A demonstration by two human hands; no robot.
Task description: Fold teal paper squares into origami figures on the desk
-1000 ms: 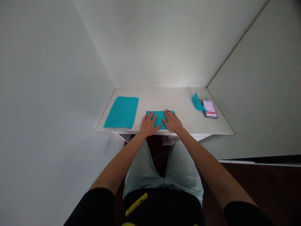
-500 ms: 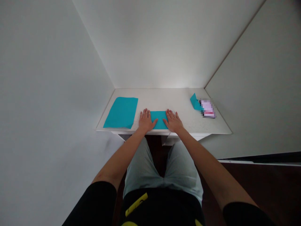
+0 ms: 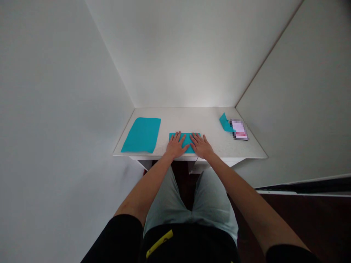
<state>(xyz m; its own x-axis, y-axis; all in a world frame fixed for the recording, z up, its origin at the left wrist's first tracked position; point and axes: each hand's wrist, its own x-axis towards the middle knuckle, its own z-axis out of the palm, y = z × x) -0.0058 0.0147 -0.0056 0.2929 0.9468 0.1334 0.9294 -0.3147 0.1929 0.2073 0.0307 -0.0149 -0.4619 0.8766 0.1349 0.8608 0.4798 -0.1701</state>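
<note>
Under our left hand (image 3: 176, 146) and right hand (image 3: 202, 147) lay the small turquoise sheet (image 3: 187, 140); both were spread flat, grasping nothing. We judged even pressure, worked outward from between them, best for keeping it smooth and unshifted.

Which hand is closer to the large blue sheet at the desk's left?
Left. The left hand is right of the large blue sheet, on the smaller blue piece; the right hand is on that piece too, farther right.
</note>
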